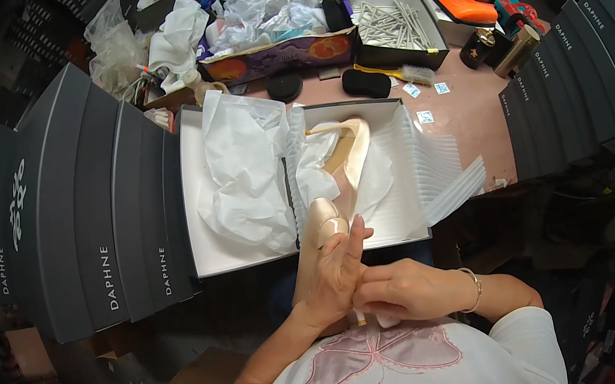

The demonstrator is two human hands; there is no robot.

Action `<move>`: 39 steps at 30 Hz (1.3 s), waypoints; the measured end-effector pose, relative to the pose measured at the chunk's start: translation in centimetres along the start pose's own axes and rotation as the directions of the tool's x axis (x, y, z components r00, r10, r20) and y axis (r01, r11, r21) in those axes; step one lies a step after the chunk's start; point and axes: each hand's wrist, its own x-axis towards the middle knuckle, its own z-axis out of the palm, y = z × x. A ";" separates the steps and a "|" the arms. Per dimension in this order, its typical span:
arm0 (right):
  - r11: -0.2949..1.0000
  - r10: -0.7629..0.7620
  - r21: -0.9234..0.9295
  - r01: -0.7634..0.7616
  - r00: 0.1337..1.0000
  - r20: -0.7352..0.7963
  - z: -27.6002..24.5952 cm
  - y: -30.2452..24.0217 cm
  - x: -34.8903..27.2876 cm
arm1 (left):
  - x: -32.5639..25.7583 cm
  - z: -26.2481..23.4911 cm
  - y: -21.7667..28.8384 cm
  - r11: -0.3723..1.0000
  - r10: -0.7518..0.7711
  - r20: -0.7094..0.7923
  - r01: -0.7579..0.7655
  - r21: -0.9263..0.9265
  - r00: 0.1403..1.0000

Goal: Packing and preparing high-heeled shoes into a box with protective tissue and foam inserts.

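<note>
Close to my chest, my left hand (pixel 336 275) is closed round a beige high-heeled shoe (pixel 322 212), its toe pointing away toward the box. The slim heel shows below the hands, with a gold-coloured tip. My right hand (pixel 406 288), a bracelet on its wrist, presses against my left hand with fingers bent together near the heel end; what they pinch is hidden. A matching beige shoe (pixel 357 156) lies on its side on white tissue in the right part of an open shoebox (pixel 189 207). Crumpled white tissue paper (pixel 247 176) fills the left part.
Dark shoeboxes (pixel 85 213) stand stacked at left, and more boxes (pixel 572 79) at right. Ribbed foam sheet (pixel 445 174) hangs over the box's right edge. Behind are a brush (pixel 416 74), black pads (pixel 365 83), a tray of white sticks (pixel 394 25), crumpled plastic (pixel 275 6) and an orange tool (pixel 467 0).
</note>
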 end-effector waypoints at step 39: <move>0.673 0.351 0.636 0.378 0.594 -0.724 -0.2 9.0 1.7 | 4.3 -2.9 2.9 0.941 -0.234 -0.099 0.200 -0.273 0.967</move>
